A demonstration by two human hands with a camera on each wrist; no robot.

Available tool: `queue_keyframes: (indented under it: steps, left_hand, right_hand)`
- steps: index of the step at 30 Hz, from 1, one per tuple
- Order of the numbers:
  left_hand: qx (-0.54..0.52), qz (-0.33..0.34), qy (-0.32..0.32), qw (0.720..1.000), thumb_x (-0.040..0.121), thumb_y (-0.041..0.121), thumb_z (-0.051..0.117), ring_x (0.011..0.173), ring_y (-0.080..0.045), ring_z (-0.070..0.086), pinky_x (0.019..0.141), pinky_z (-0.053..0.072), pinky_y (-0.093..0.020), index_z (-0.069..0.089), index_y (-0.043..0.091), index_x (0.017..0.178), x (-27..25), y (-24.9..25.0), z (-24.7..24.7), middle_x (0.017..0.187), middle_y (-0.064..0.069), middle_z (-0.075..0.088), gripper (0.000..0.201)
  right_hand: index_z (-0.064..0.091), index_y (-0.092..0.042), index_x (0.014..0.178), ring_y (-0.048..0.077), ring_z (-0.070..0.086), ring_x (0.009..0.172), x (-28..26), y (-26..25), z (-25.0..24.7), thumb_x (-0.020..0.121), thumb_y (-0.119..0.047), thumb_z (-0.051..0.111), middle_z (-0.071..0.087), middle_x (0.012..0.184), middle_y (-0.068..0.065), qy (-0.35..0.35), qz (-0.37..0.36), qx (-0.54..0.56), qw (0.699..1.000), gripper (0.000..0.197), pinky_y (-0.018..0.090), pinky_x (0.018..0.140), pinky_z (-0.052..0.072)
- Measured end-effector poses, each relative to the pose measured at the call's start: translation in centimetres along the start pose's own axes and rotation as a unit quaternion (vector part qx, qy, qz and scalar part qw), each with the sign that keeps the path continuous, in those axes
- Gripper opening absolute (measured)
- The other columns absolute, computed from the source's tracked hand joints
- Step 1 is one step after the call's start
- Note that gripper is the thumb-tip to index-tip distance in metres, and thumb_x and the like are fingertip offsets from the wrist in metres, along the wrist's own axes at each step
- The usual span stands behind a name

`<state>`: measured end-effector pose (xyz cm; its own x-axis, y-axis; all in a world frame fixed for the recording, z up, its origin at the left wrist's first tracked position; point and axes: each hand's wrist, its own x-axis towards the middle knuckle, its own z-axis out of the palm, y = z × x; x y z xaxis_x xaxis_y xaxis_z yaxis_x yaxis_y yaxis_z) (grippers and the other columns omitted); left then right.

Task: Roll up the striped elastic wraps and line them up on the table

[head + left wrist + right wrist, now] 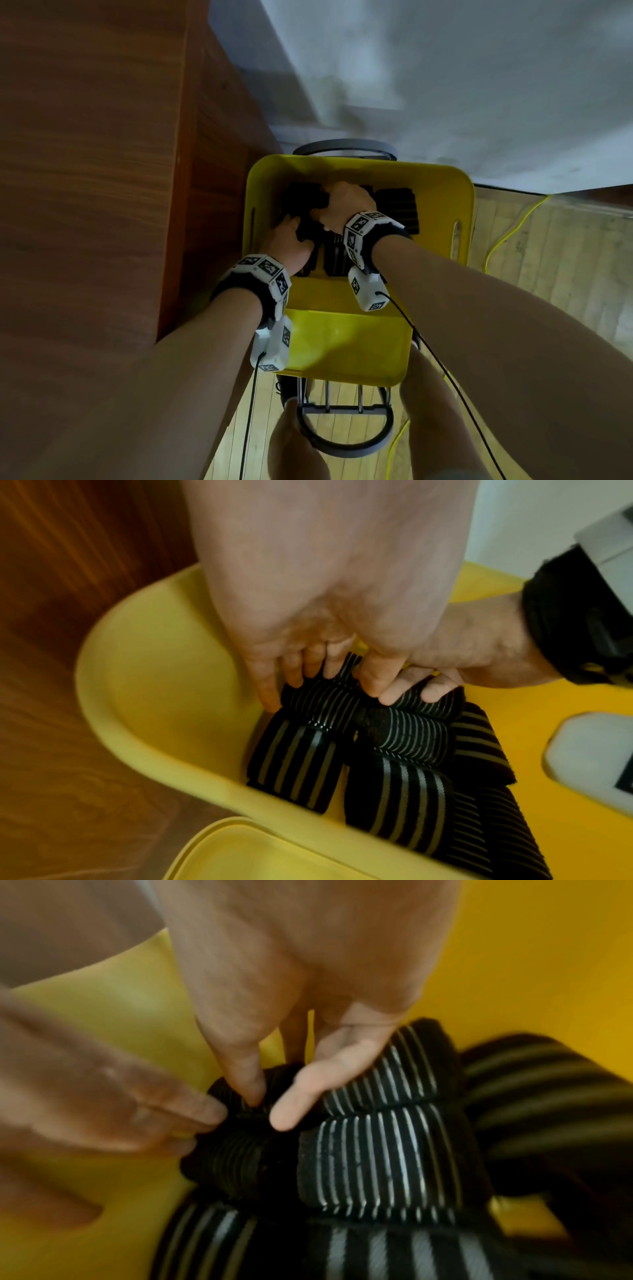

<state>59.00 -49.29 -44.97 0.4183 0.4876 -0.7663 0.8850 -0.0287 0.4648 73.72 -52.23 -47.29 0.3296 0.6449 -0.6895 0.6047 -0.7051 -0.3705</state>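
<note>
Yellow plastic forms a deep bin (442, 192) with rounded corners and slot handles, standing on a grey metal frame (346, 442) over a pale wooden floor (548, 246). Inside it lies a pile of black elastic wraps (394, 753) with pale stripes, some fine and close, some broad. Both of the person's hands reach down into the bin and meet on the same bunch of wraps near its middle. The left hand (291, 240) has its fingers (298, 669) curled down over the top of a finely striped fold, with the thumb pressed on the other side, so it grips that fold. The right hand (346, 202) comes in from the other side, its fingers (301, 1096) bent over the neighbouring fold and touching the left hand's thumb; it too holds the wraps. Each wrist wears a black band carrying white blocks printed with black square markers, and a thin black cable runs back from each. A reddish-brown wooden table (85, 171) stands just left of the bin. A yellow cord (513, 233) trails across the floor to the right. Near the bottom, the person's bare knees show beside the frame.
</note>
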Motion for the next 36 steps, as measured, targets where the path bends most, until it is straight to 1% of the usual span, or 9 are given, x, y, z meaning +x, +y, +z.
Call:
queue_keyframes:
  steps: [3, 7, 9, 13, 18, 21, 23, 28, 36]
  left_hand:
    - [-0.009, -0.01, 0.007, 1.0, 0.099, 0.016, 0.056, 0.118, -0.032, 0.06, 0.097, 0.052, -0.045, 0.054, 0.019, 0.14, -0.1, 0.1, -0.1, 0.136, -0.007, 0.059, 0.042]
    - [-0.014, -0.034, 0.04, 0.999, 0.099, 0.018, 0.059, 0.11, -0.027, 0.062, 0.082, 0.048, -0.035, 0.052, 0.02, 0.14, 0.1, -0.1, 0.0, 0.126, -0.003, 0.063, 0.042]
    - [-0.021, -0.037, 0.07, 0.997, 0.096, 0.017, 0.062, 0.117, -0.029, 0.06, 0.085, 0.049, -0.037, 0.05, 0.017, 0.141, 0.1, -0.1, -0.2, 0.132, -0.006, 0.06, 0.046]
    - [-0.018, -0.014, 0.08, 0.997, 0.092, 0.016, 0.063, 0.12, -0.03, 0.059, 0.098, 0.052, -0.047, 0.053, 0.02, 0.14, 0.5, 0.1, -0.1, 0.135, -0.007, 0.058, 0.049]
    - [0.017, 0.014, 0.066, 0.998, 0.089, 0.017, 0.061, 0.116, -0.032, 0.06, 0.095, 0.054, -0.049, 0.061, 0.018, 0.128, 0.6, 0.2, 0.2, 0.133, -0.008, 0.058, 0.038]
    - [0.028, 0.0, 0.062, 0.998, 0.089, 0.017, 0.062, 0.106, -0.036, 0.063, 0.088, 0.055, -0.047, 0.063, 0.011, 0.115, 0.3, 0.2, -0.1, 0.121, -0.015, 0.063, 0.026]
    - [0.033, -0.001, 0.066, 0.997, 0.092, 0.019, 0.063, 0.108, -0.035, 0.062, 0.088, 0.055, -0.046, 0.062, 0.011, 0.12, 0.1, 0.3, -0.3, 0.125, -0.015, 0.061, 0.029]
    - [0.072, -0.009, 0.042, 0.996, 0.104, 0.03, 0.055, 0.117, -0.032, 0.06, 0.085, 0.05, -0.037, 0.051, 0.015, 0.144, -2.7, 2.1, -1.5, 0.143, -0.012, 0.053, 0.043]
    - [0.124, 0.089, 0.042, 0.987, 0.108, 0.03, 0.043, 0.137, -0.032, 0.048, 0.108, 0.045, -0.045, 0.04, 0.013, 0.153, -9.4, 6.5, -2.9, 0.156, -0.012, 0.043, 0.048]
  right_hand:
    - [0.064, -0.019, 0.104, 0.027, 0.065, 0.077, -0.2, -0.5, -0.4, 0.088, -0.041, 0.071, 0.062, 0.081, 0.001, 0.013, -0.043, -0.095, 0.994, 0.028, 0.033, 0.063, 0.048]
    - [0.062, -0.019, 0.123, 0.034, 0.067, 0.096, -0.7, -0.1, 0.1, 0.089, -0.031, 0.071, 0.069, 0.11, 0.008, 0.072, -0.096, -0.08, 0.99, 0.037, 0.037, 0.071, 0.051]
    - [0.059, -0.017, 0.127, 0.036, 0.066, 0.103, -0.8, -0.1, 0.5, 0.091, -0.024, 0.07, 0.066, 0.12, 0.009, 0.083, -0.101, -0.068, 0.989, 0.039, 0.04, 0.077, 0.052]
    - [0.055, -0.016, 0.125, 0.037, 0.066, 0.094, -0.8, -0.5, 1.1, 0.091, -0.02, 0.067, 0.062, 0.118, 0.008, 0.087, -0.102, -0.09, 0.987, 0.036, 0.038, 0.068, 0.046]
    - [0.048, -0.015, 0.133, 0.034, 0.066, 0.101, -1.6, -0.2, 0.6, 0.091, -0.042, 0.069, 0.06, 0.124, 0.008, 0.083, -0.103, -0.068, 0.989, 0.054, 0.039, 0.07, 0.049]
    - [0.047, -0.011, 0.13, 0.035, 0.065, 0.098, -2.8, 0.1, 0.1, 0.096, -0.037, 0.064, 0.057, 0.124, 0.009, 0.09, -0.106, -0.066, 0.988, 0.045, 0.038, 0.065, 0.044]
    - [0.049, -0.012, 0.128, 0.034, 0.065, 0.098, -3.9, 0.5, -0.4, 0.097, -0.031, 0.061, 0.057, 0.124, 0.007, 0.096, -0.107, -0.059, 0.988, 0.038, 0.038, 0.066, 0.046]
    - [0.059, -0.016, 0.133, 0.027, 0.057, 0.121, -7.4, 1.0, -1.7, 0.104, -0.032, 0.052, 0.064, 0.128, 0.007, 0.084, -0.072, -0.001, 0.994, 0.034, 0.042, 0.092, 0.051]
    - [0.063, -0.012, 0.115, 0.03, 0.061, 0.107, -16.1, -1.2, -3.0, 0.107, -0.031, 0.041, 0.066, 0.113, 0.009, 0.115, -0.045, 0.031, 0.992, 0.03, 0.046, 0.086, 0.053]
